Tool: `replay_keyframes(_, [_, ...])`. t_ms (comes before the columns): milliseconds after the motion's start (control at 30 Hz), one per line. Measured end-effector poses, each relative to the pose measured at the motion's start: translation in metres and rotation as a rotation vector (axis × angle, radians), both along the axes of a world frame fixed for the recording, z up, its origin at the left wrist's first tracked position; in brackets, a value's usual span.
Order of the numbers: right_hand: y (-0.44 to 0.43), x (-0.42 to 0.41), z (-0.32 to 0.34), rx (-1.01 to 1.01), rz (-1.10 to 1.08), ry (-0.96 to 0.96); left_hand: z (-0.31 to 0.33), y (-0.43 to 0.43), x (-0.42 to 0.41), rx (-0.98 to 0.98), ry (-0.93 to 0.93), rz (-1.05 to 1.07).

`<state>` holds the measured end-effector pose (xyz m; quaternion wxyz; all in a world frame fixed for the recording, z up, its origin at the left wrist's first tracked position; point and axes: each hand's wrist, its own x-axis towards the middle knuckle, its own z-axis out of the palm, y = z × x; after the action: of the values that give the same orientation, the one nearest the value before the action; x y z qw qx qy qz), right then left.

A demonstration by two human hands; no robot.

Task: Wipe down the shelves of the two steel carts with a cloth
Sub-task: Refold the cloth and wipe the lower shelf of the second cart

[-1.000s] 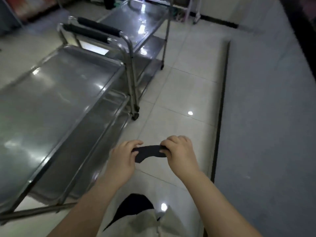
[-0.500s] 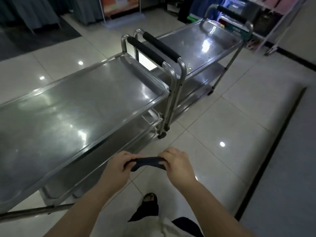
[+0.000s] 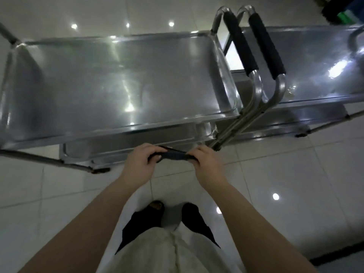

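Dark cloth (image 3: 174, 155) is pulled into a short band between the two hands, its long axis running left to right, roughly parallel to the near edge of the left cart (image 3: 11, 79). The left hand (image 3: 140, 164) has its fingers curled round the cloth's left end, and the right hand (image 3: 206, 164) grips the right end the same way. The cloth is in the air over the floor (image 3: 275, 164), just in front of the lower shelf (image 3: 137, 133), and touches no steel. The top shelf (image 3: 118, 79) lies straight ahead of the hands and mostly to their left, with its length also running left to right. Both hands look about equally near the cart's near edge. The left hand is closer to the bulk of that shelf. The right hand is closer to its near right corner, to the two padded handles (image 3: 239, 42) and to the right cart (image 3: 315, 56). Wiping appears not to have begun, and the likely next move is a reach forward over the raised rim to lay the cloth flat, probably with one hand letting go. The shelves are polished steel trays with upturned edges, streaked with reflected ceiling lights. The carts stand end to end on pale glossy tiles.
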<state>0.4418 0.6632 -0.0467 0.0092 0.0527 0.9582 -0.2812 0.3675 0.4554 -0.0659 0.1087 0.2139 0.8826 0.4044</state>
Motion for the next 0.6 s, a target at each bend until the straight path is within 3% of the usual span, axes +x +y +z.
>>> replay_keyframes(133, [0.019, -0.012, -0.05, -0.009, 0.126, -0.037, -0.046, 0.013, 0.017, -0.065, -0.04, 0.107])
replay_keyframes(400, [0.022, -0.002, -0.199, -0.054, 0.108, -0.165, -0.19, 0.029, 0.045, -0.2, -0.274, 0.207])
replay_keyframes(600, [0.026, -0.006, -0.334, -0.011, 0.093, -0.1, -0.315, 0.039, 0.039, -0.249, -0.164, 0.163])
